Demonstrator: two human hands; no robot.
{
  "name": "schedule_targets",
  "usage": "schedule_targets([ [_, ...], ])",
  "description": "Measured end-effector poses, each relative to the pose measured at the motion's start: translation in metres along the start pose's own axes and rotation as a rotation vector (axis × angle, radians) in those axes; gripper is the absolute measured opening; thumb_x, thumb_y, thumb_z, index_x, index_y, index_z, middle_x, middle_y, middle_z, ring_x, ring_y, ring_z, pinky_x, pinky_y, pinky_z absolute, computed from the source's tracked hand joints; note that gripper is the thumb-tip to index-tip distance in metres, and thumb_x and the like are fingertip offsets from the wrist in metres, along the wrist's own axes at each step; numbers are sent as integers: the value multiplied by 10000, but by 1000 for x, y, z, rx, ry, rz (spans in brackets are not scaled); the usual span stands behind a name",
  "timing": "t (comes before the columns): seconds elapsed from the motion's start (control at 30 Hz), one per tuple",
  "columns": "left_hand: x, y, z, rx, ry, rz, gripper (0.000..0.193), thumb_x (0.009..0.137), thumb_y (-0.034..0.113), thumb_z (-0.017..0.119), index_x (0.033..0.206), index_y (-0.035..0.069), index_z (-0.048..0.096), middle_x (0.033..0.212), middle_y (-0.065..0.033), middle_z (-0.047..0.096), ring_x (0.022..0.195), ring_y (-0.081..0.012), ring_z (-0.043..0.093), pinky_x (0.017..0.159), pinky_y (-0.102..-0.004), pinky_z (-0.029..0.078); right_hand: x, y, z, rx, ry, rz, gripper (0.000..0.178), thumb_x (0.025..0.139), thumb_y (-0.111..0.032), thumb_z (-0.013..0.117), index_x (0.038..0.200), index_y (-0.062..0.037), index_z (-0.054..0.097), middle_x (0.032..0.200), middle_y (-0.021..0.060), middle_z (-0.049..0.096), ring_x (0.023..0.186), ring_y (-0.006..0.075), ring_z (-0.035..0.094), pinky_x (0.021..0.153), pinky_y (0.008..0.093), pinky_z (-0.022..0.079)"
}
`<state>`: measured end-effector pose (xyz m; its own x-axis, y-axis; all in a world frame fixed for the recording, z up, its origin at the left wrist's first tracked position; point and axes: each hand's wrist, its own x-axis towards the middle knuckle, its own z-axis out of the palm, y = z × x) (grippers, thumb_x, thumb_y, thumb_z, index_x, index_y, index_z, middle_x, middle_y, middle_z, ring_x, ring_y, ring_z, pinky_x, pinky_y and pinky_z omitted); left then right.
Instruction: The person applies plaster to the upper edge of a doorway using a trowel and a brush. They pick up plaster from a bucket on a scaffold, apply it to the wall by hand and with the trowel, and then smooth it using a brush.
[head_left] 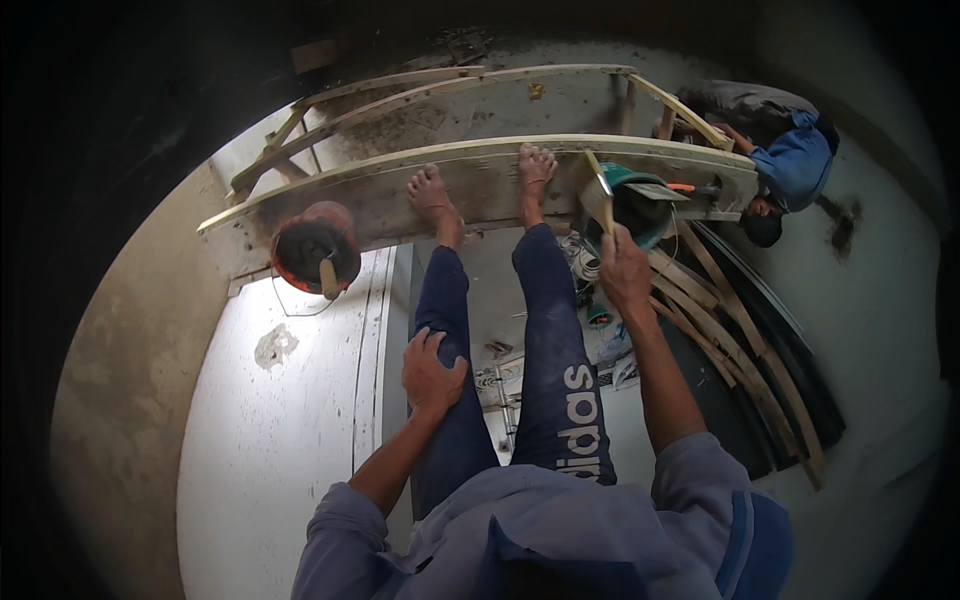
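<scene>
My left hand [432, 375] rests on my left leg near the knee, fingers apart and holding nothing. In my right hand [625, 268] is the lower end of a flat plastering float [599, 195], held up and seen almost edge-on. It is beside the green bucket [636, 215], whose inside looks dark. A flat pale piece [658, 191] lies across that bucket's rim. To the left stands a red-orange bucket [338, 218] with dark grey contents and a handled tool [328, 278] sticking out. Both my bare feet [434, 205] are on a wooden plank [480, 190].
A hammer [693, 188] with an orange handle lies at the plank's right end. Beyond it, a person in a blue shirt [797, 160] bends low. Long boards [735, 340] lean at the right. A white surface [270, 420] is at the left; cables [582, 262] lie below.
</scene>
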<state>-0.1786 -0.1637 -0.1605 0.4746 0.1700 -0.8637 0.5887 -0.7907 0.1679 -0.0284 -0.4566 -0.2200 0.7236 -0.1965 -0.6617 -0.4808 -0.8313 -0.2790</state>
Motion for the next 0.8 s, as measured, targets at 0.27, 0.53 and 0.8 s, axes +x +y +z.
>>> schedule_targets([
  [0.27,11,26,-8,152,-53,69,507,735,259,686,1197,63,614,1348,-162,507,1278,-342,442,1082,-435,356,33,200,74,-351,-315,228,233,860,-166,537,980,13,624,913,264,664,897,437,648,791,514,512],
  [0.53,15,44,-8,199,-71,98,505,741,259,684,1202,65,610,1342,-167,514,1270,-337,453,1083,-429,360,70,248,114,-70,-320,333,329,909,-250,514,1139,-44,629,1059,217,662,983,417,620,845,478,494],
  [0.8,17,26,1,109,-4,152,496,727,307,684,1167,85,624,1324,-142,524,1237,-332,481,1037,-449,396,14,311,-3,308,-122,-48,362,983,-264,541,1246,-21,596,836,-30,584,698,94,503,625,271,431],
])
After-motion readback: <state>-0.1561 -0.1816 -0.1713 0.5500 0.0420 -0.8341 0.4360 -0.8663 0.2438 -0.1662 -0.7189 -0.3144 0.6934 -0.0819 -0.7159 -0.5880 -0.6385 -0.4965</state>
